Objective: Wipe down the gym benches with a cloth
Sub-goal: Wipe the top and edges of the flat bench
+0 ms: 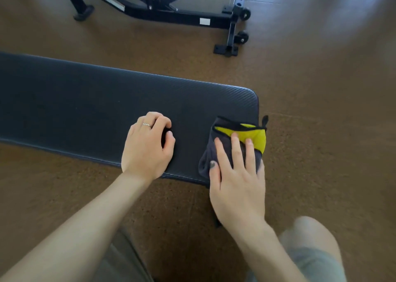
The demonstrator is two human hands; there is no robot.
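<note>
Brown floor under the long black padded bench (107,102); right hand (237,181) presses flat fingers on the soft, light grey-and-yellow cloth (252,135) at the bench's end, left hand (147,147) curled around something small and dark

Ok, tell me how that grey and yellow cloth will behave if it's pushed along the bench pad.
The cloth lies folded and rumpled under the right hand, so it is probably soft and floppy and may bunch when pushed. It looks light, so flat fingers should keep it moving. Its edge overhangs the bench pad, so that part would likely droop.
</note>
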